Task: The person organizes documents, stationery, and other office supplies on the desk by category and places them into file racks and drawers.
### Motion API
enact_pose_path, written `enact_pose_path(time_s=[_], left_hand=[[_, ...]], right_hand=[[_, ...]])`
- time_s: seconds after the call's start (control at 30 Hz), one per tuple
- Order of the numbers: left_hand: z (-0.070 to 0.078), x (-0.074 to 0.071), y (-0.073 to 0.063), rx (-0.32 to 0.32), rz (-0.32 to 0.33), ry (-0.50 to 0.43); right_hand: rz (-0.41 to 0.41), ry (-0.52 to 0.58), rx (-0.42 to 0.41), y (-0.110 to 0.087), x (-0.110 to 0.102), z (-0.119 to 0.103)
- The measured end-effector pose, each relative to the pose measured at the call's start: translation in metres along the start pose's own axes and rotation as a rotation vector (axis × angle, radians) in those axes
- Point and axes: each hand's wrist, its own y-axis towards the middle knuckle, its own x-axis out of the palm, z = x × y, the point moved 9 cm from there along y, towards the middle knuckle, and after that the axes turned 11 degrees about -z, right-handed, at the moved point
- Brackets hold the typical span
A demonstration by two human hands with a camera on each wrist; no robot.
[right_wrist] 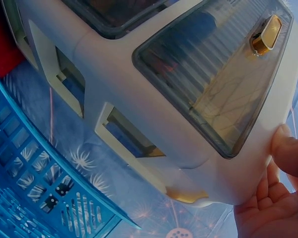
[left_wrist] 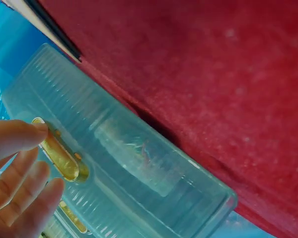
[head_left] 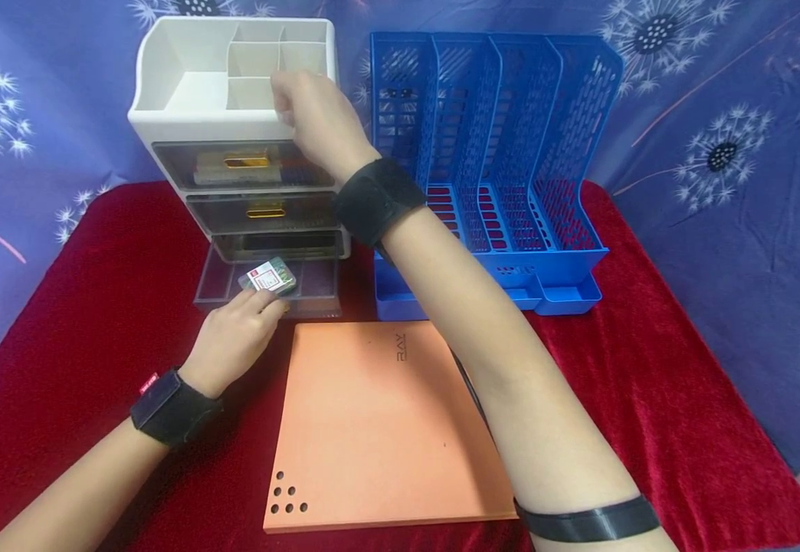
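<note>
A white desktop organizer (head_left: 207,121) has smoky drawers with gold handles and an open divided top. Its clear bottom drawer (head_left: 217,280) is pulled out, and a small packet with a white and red label (head_left: 267,277) lies inside. My left hand (head_left: 237,333) is at that drawer's front edge. In the left wrist view its thumb is on the gold handle (left_wrist: 59,156), with the fingers reaching over the drawer's rim. My right hand (head_left: 320,115) grips the organizer's top front rim near the right corner, thumb outside, as the right wrist view shows; some fingertips are hidden.
A blue mesh file rack (head_left: 490,264) with upright dividers stands right of the organizer. In front lies a flat orange box (head_left: 372,422) marked RAY, partly under my right forearm. Red cloth (head_left: 648,429) covers the table, and a blue dandelion-print curtain (head_left: 731,222) hangs behind.
</note>
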Motion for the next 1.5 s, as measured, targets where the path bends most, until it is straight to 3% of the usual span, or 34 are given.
enact_pose_path(time_s=[0.23,0.53,0.73,1.13,1.5], left_hand=[[0.006,0.000,-0.002,0.031,0.016,0.053],[0.006,0.001,-0.001,0.018,0.007,0.047],[0.006,-0.001,0.001,0.030,0.035,0.047],[0.000,-0.009,0.015,0.014,0.082,0.023],[-0.012,-0.002,0.025,-0.022,0.062,-0.008]], right_hand=[[0.004,-0.002,0.000,-0.001,-0.001,0.000],[0.000,-0.001,-0.001,-0.001,0.000,-0.001],[-0.008,0.019,0.008,-0.001,0.000,0.000],[-0.023,0.030,0.005,0.000,0.001,0.000],[-0.020,0.022,0.006,0.000,0.001,0.000]])
